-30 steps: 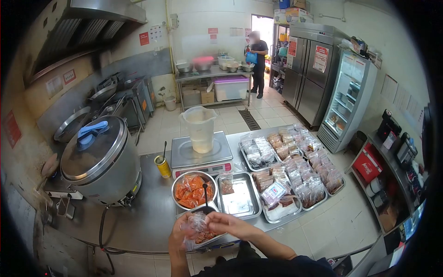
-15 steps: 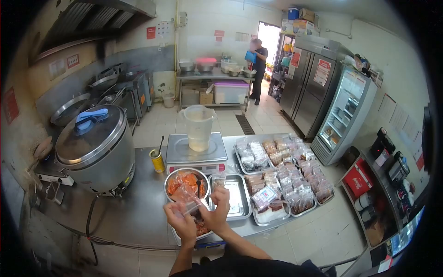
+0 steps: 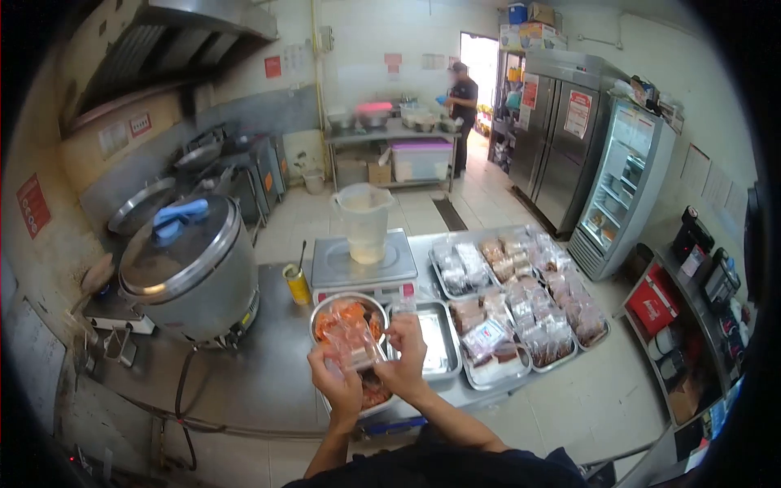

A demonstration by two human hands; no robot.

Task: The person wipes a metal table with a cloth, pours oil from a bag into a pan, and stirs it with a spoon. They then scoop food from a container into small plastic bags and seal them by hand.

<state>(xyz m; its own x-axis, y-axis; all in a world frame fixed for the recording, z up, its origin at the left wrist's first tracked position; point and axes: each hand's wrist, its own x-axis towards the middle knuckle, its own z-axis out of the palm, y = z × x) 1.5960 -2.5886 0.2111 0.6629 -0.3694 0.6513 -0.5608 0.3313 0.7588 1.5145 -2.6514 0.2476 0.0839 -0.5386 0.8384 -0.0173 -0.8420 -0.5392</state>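
My left hand (image 3: 336, 386) and my right hand (image 3: 403, 358) are closed on a small clear plastic bag (image 3: 355, 350), one at each side of it. They hold it above a round metal bowl (image 3: 314, 315) filled with orange-red food (image 3: 346, 313). What the bag contains, if anything, I cannot make out. Below my hands, partly hidden, a metal tray holds more reddish food (image 3: 376, 396). Just right of my right hand lies a shiny steel tray (image 3: 443, 337), with a small clear packet (image 3: 403, 304) at its far left corner.
Behind the bowl, a scale (image 3: 325, 264) carries a clear pitcher (image 3: 365, 224) of pale liquid. A yellow can (image 3: 297, 286) stands beside it. Trays of packed bags (image 3: 537, 317) fill the right side. A large lidded cooker (image 3: 191, 276) sits left. Another person (image 3: 462, 102) stands at the back.
The camera view has shifted, so the whole scene sits further right. Both hands stay on the plastic bag above the bowl. The person at the back has lowered the blue item.
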